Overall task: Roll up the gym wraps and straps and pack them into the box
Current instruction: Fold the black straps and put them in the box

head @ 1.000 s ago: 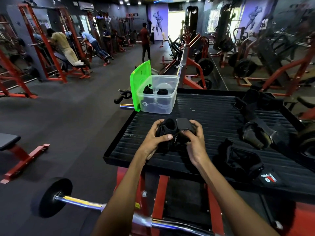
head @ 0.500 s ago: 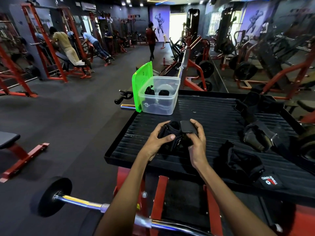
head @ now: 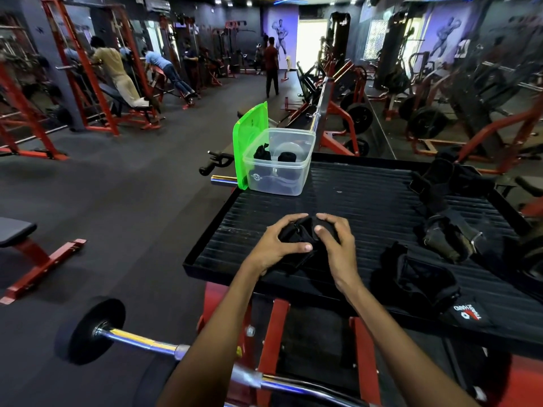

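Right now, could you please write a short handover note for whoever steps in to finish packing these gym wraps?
Left hand and right hand: both grip one black wrap over the black ribbed platform, mid-roll.
Clear plastic box: at the platform's far left corner, green lid standing open beside it.
Done: two rolled wraps sit in the box.
Left: finish this roll and box it; then the loose straps at the far right, the worn pair nearer, and the black wrap with the red-and-white label at the near right edge.
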{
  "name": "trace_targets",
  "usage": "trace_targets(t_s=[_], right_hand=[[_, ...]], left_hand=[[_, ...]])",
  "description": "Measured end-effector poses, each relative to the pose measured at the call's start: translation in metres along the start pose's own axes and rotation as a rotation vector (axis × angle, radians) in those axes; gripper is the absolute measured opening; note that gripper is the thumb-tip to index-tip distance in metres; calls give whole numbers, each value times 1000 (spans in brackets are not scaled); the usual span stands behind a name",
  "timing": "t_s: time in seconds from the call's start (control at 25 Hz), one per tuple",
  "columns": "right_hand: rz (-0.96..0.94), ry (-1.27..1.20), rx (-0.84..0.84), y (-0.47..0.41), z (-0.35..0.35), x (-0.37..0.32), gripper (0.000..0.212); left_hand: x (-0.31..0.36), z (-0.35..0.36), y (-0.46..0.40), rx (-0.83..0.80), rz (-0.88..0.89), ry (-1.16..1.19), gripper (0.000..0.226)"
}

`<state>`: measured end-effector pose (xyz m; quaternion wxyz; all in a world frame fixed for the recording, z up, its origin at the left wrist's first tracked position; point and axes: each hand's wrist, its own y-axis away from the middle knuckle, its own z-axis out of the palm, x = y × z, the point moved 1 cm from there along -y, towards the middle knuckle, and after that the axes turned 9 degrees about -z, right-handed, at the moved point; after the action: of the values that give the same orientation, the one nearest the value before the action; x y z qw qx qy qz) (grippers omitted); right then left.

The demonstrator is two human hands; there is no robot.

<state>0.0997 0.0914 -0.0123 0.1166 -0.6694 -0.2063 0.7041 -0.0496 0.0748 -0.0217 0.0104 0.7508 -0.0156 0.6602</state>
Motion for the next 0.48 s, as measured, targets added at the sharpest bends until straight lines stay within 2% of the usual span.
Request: trace_targets(t_s=[0.28,0.36,0.44,0.48], right_hand=[[-42,279,-133,-2,-6,4,34],[2,315,-157,0,-9,5,40],[178,161,-112,1,-16,8,37],[303,-22,-60,2,-18,7,38]], left_hand=[[-1,6,-1,36,97,-215,79],[3,8,0,4,140,-272,82],[6,10,0,6,123,-147,82],[9,11,-1,60,88,31,77]])
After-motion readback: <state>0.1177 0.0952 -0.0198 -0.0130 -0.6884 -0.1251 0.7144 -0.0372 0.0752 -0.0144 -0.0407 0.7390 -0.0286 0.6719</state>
